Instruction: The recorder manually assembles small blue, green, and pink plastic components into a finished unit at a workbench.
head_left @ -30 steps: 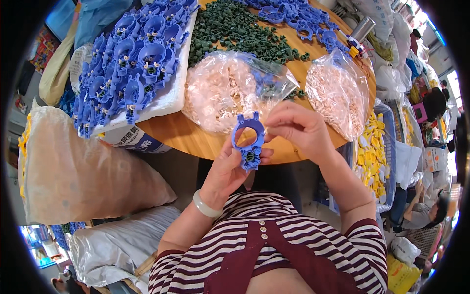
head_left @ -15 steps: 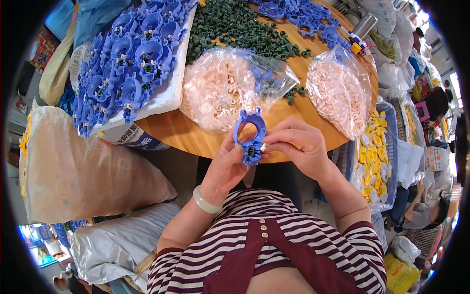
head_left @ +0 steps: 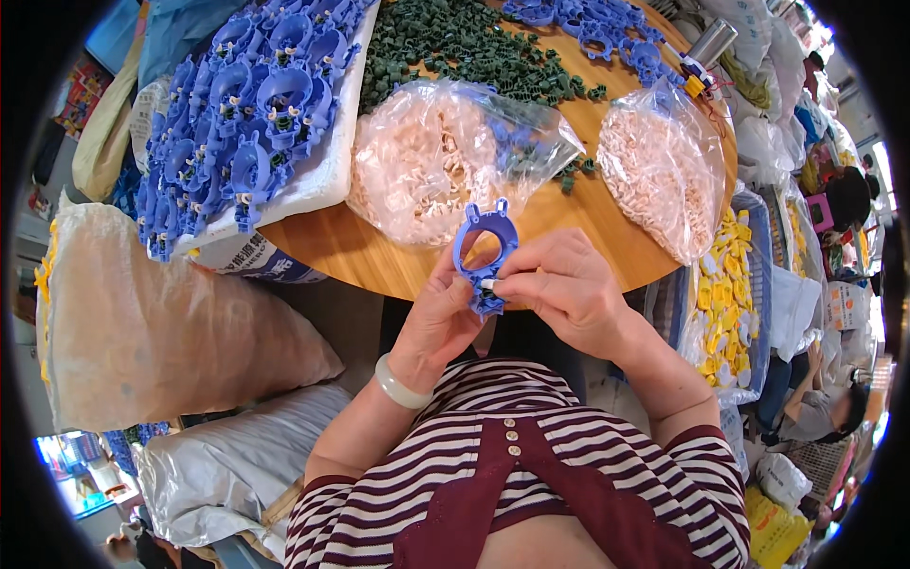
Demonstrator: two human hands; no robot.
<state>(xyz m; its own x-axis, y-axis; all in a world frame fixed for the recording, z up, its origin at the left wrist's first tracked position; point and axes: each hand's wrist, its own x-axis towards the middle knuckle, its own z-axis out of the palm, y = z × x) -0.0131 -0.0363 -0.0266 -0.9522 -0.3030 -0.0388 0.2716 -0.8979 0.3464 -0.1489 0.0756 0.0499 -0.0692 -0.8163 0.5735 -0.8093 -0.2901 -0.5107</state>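
Round wooden table (head_left: 379, 261): its curved near edge runs just beyond the hands; a bare strip of wood shows only along that edge, the far surface being crowded.
Sacks (head_left: 142, 322): a big pale sack and a grey one fill the left side below the table edge, close beside the person's left arm.
White tray (head_left: 322, 175): far left on the table, piled with blue ring parts (head_left: 242, 104), overhanging the table's edge.
Green pieces (head_left: 455, 43): a heap at the far middle.
Clear bags (head_left: 427, 161): two, of pale pinkish small parts; one just beyond the hands, the other (head_left: 664, 171) to the right, reaching over the table edge.
Yellow parts (head_left: 725, 294): in a crate to the right, below the table.
Left hand (head_left: 441, 318): fingers curled around the lower stem of the blue ring piece (head_left: 485, 251), gripping it upright over the table's near edge.
Right hand (head_left: 564, 289): thumb and forefinger pinched on a small white part (head_left: 487, 283), pressed against the ring piece's stem.
Blue ring piece: an open hoop with two small ears on top and a narrow stem below, held between both hands, in front of the chest.
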